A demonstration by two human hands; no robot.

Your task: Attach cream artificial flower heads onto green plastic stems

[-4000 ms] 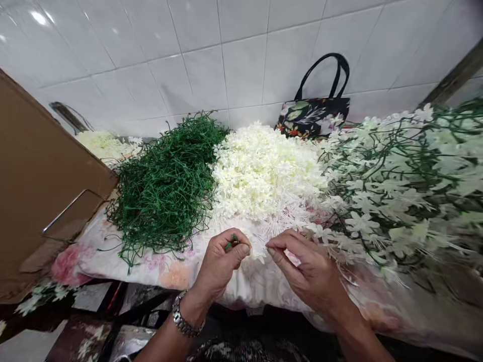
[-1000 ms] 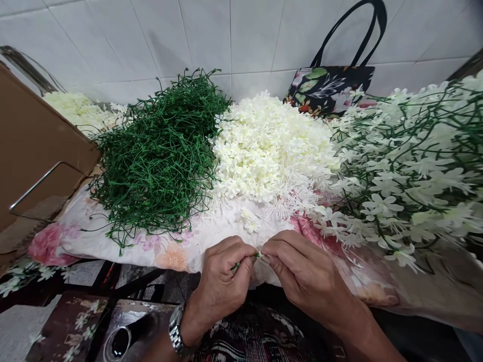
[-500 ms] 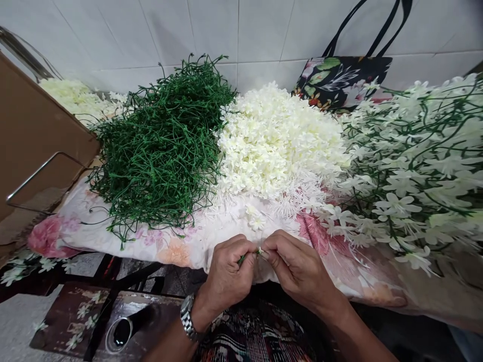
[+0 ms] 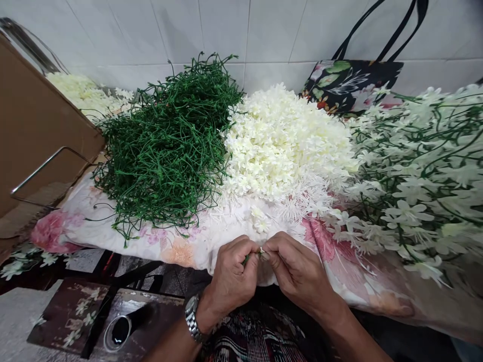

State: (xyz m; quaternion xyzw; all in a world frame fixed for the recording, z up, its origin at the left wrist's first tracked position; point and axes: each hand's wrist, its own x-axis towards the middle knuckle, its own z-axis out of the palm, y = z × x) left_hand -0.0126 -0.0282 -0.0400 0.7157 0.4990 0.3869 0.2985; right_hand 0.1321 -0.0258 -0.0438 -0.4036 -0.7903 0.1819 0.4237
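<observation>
left hand (image 4: 234, 269) | fingers pinch green stem (image 4: 246, 259); right hand (image 4: 296, 266) | fingers pinch white piece (image 4: 261, 250)

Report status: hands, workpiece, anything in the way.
Left hand pinching green stem. Right hand pinched shut at stem's tip; its hold too small to tell. Loose white blossoms just beyond hands, nothing visibly blocking.

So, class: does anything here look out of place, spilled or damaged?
Yes: a few white flowers on the brown board at lower left, below the cloth, apart from the white heap. They look dropped, though I can't be sure. The board also looks scuffed.
</observation>
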